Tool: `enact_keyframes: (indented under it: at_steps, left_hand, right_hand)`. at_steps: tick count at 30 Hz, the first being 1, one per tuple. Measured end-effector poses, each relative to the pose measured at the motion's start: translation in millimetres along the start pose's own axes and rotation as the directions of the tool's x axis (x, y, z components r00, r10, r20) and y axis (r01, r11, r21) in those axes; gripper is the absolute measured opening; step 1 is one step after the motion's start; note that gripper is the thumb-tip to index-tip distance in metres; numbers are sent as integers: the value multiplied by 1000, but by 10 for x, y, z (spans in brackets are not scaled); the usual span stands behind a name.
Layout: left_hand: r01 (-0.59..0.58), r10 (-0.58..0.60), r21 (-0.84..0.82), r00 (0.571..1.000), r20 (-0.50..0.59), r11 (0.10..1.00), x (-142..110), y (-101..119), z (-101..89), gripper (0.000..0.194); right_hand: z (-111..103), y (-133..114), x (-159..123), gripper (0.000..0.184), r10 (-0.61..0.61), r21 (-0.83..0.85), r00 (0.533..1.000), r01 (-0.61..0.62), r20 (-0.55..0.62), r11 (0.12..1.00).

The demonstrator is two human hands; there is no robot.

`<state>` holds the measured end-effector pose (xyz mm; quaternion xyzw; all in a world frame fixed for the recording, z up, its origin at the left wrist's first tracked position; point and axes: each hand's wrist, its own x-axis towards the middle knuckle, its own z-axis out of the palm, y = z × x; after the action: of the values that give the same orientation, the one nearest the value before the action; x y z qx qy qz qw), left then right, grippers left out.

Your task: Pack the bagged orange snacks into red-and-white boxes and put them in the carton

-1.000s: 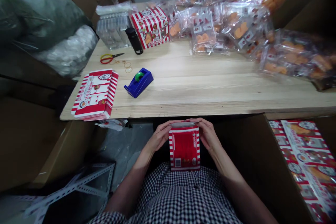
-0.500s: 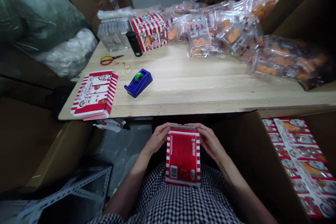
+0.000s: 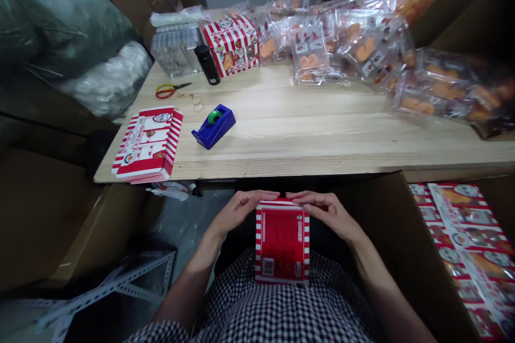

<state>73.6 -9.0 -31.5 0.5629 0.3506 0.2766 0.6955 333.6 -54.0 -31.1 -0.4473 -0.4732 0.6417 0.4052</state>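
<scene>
A red carton with white striped edges (image 3: 282,244) stands below the table's front edge, its back panel with a barcode facing me. My left hand (image 3: 240,213) lies over the carton's top left corner, and my right hand (image 3: 326,213) covers the top right. Fingers of both hands reach across the top edge and nearly meet in the middle. The carton's lower end rests against my checked shirt (image 3: 277,300).
The wooden table (image 3: 314,142) carries a stack of flat printed cartons (image 3: 147,143), a blue tape dispenser (image 3: 213,126), red-handled scissors (image 3: 169,90), a black bottle (image 3: 207,64), a finished box (image 3: 231,45), and many clear bags of orange pieces (image 3: 346,45). Printed cartons (image 3: 462,252) fill an open box at right.
The carton has tilted with its panel turned more fully toward me. My fingers have flattened across its top edge, and both hands have moved slightly lower.
</scene>
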Motion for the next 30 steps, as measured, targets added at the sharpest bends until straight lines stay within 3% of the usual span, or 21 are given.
enact_keyframes:
  at_steps: [7, 11, 16, 25, 30]
  left_hand:
    - [41, -54, 91, 988, 147, 995, 113, 230, -39, 35]
    - [-10, -13, 174, 991, 130, 985, 148, 235, -22, 34]
    - [-2, -14, 218, 997, 70, 976, 221, 191, 33, 30]
    - [59, -81, 209, 992, 101, 976, 340, 203, 12, 33]
    - [50, -76, 277, 994, 82, 960, 320, 174, 5, 35]
  right_hand:
    - [-29, -246, 114, 14, 35, -36, 997, -33, 69, 999]
    - [-38, -230, 142, 26, 114, -75, 991, -108, 75, 991]
    - [-44, -166, 218, 24, 150, -100, 989, -149, 0, 984]
    - [-80, -133, 314, 21, 198, 55, 980, -198, -5, 979]
    - [-78, 11, 272, 33, 326, 202, 945, -316, -18, 927]
